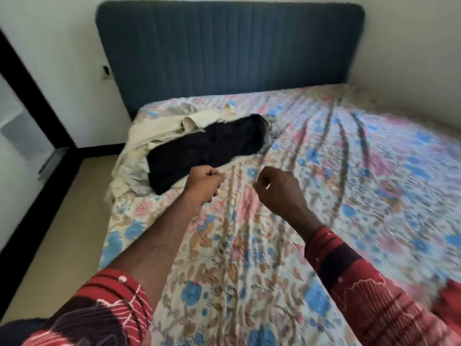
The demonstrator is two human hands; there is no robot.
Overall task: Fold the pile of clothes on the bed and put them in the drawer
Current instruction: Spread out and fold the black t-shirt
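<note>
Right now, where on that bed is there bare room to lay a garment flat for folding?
The floral sheet is bare from the hands rightward, toward the wall, and up to the headboard. It is crowded only at the near-left, where the black garment lies on the cream clothes.

- The bed (287, 245) carries everything here; it is covered by a wrinkled floral sheet (349, 171) in blue, pink and tan.
- A dark blue ribbed headboard (229, 46) stands at the bed's far end.
- A pile of clothes (189, 146) lies on the sheet near the headboard's left end, by the bed's left edge.
- In the pile, a black garment (209, 148) lies on top of a crumpled cream garment (139, 151).
</note>
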